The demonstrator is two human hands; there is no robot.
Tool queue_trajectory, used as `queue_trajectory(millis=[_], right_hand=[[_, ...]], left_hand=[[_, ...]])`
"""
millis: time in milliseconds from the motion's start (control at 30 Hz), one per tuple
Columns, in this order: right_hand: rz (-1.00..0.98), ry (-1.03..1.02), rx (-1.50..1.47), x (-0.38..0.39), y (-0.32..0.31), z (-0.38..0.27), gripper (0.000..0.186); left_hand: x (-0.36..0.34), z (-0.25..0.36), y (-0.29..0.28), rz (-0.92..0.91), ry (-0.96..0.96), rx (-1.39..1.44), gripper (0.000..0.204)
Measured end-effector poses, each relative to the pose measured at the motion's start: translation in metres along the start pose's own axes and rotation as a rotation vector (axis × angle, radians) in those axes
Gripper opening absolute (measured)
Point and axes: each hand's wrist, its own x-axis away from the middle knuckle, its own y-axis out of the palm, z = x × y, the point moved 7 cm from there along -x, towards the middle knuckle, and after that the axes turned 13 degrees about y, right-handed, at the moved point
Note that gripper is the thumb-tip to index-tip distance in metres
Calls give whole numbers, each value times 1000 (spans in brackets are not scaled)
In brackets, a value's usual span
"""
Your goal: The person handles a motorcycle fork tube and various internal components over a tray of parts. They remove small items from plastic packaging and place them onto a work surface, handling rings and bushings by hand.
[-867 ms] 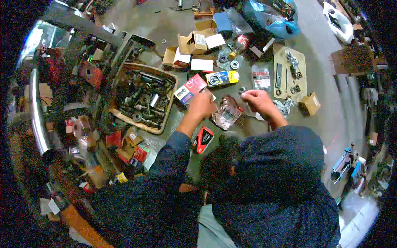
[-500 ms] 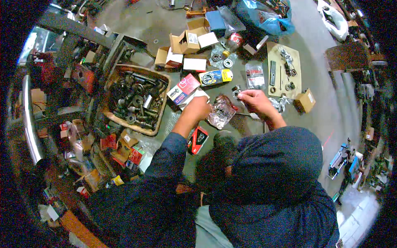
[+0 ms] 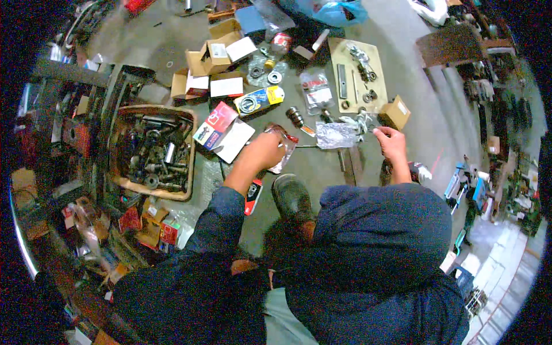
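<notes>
My left hand [image 3: 263, 150] is closed on a crinkled clear plastic bag with red edging [image 3: 286, 154]. My right hand [image 3: 391, 148] is pinched at the right, beside silvery crumpled parts [image 3: 361, 123]; what its fingertips hold, if anything, is too small to make out. Between both hands lie a clear bag [image 3: 336, 133] and a dark cylindrical metal part [image 3: 295, 116]. An open red-and-white box [image 3: 215, 123] lies behind my left hand, with a yellow-and-blue bearing package [image 3: 259, 99] beyond it.
A crate [image 3: 191, 132] of greasy metal parts is at left. Cardboard boxes [image 3: 214, 56] and a blue bag [image 3: 322, 11] lie farther off. A tan board [image 3: 339, 52] holds small parts. My boot [image 3: 290, 195] is on the floor. Clutter lines both sides.
My right hand has moved rightward, away from the metal part, which now lies on the floor. My left hand stays at the red-edged bag. The whole view has shifted.
</notes>
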Motion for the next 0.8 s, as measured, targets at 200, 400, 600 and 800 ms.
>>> queue_trajectory(millis=[200,400,600,800], right_hand=[[-257,-93,134,-30,62,32,34],[-446,-166,289,-32,108,17,32],[-249,-270,563,-3,53,-59,32],[-520,-481,159,50,92,-140,31]], left_hand=[[-5,-1,71,-290,1,-107,23],[14,8,80,-8,129,-32,22],[15,17,64,184,182,-34,19],[32,-15,-40,386,445,233,21]])
